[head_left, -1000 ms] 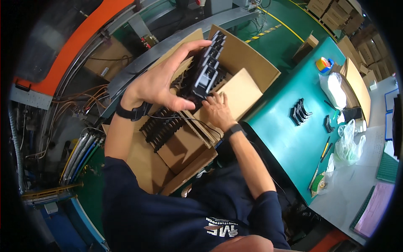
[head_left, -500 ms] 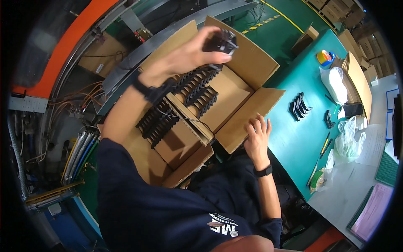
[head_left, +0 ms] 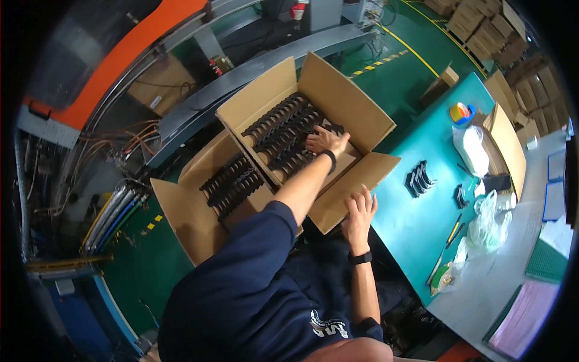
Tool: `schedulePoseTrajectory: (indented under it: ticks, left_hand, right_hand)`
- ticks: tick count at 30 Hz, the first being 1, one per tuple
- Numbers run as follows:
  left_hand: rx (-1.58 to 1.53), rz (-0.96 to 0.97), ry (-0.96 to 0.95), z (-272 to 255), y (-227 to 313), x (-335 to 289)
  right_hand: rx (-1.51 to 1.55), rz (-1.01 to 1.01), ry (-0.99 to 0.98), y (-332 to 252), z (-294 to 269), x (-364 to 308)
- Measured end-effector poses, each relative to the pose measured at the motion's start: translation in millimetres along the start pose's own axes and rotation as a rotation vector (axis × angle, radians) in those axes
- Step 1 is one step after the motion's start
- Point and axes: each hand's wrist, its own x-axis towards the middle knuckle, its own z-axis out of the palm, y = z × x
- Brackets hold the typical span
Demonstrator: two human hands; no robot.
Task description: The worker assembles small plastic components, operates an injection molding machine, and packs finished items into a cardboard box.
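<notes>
My left hand (head_left: 327,142) reaches down into the far cardboard box (head_left: 348,98). Its fingers are bent around black curved plastic parts (head_left: 333,126) at the right end of the rows, and the fingertips are partly hidden. Several rows of the same ribbed black parts (head_left: 274,120) stand packed in this box. My right hand (head_left: 359,214) is beside the box's near right flap (head_left: 356,187), fingers apart, holding nothing that I can see. A second open box (head_left: 187,226) sits at the near left, with more rows of black parts (head_left: 232,184) inside.
A green-topped table (head_left: 398,232) stands on the right, bearing a few black curved parts (head_left: 420,179), tape rolls (head_left: 461,113), plastic bags (head_left: 490,226) and pens (head_left: 453,232). Machinery with an orange frame (head_left: 129,51) and a grey metal beam (head_left: 265,66) lies beyond the boxes.
My left hand has come down from above the far box with the black parts, into its right side. My right hand has shifted slightly left and nearer, its fingers still apart.
</notes>
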Motion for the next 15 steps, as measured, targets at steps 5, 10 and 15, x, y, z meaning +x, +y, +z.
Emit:
schedulePoseTrajectory:
  ticks: [5,10,15]
  left_hand:
    - [0.063,-0.057,0.07,25.7,0.2,-11.8]
    - [0.033,-0.129,0.04,26.4,7.3,-11.1]
    - [0.004,-0.167,0.01,26.8,24.3,-14.3]
  right_hand:
    - [0.02,-0.005,0.017,2.3,7.5,-4.8]
    - [0.073,0.006,0.053,0.8,9.4,-3.5]
    - [0.065,0.004,0.057,2.2,12.7,-4.0]
